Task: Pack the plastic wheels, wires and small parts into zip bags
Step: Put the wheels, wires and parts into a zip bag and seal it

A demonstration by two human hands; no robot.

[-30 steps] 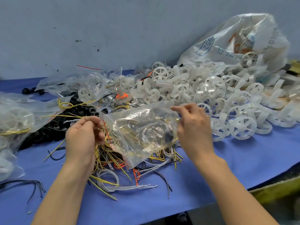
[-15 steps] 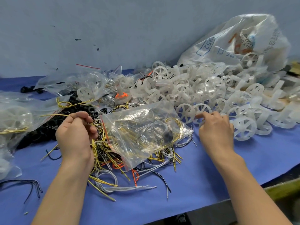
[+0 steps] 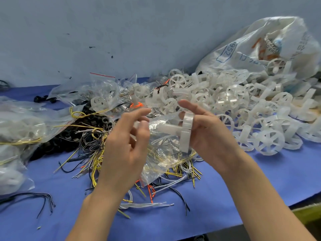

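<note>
The right hand has come back from the wheel pile and now grips a wheel, thumb and fingers curled round its rim, with the stub axle pointing left into the mouth of the bag. The left hand has risen too; its thumb and fingertips pinch the bag's upper edge, so the clear bag hangs between the two hands, above the table. Coiled wire shows through the plastic. Under the bag lies a tangle of wires on the blue cloth. Left of them sit black parts and filled bags. A white sack slumps behind the pile.
</note>
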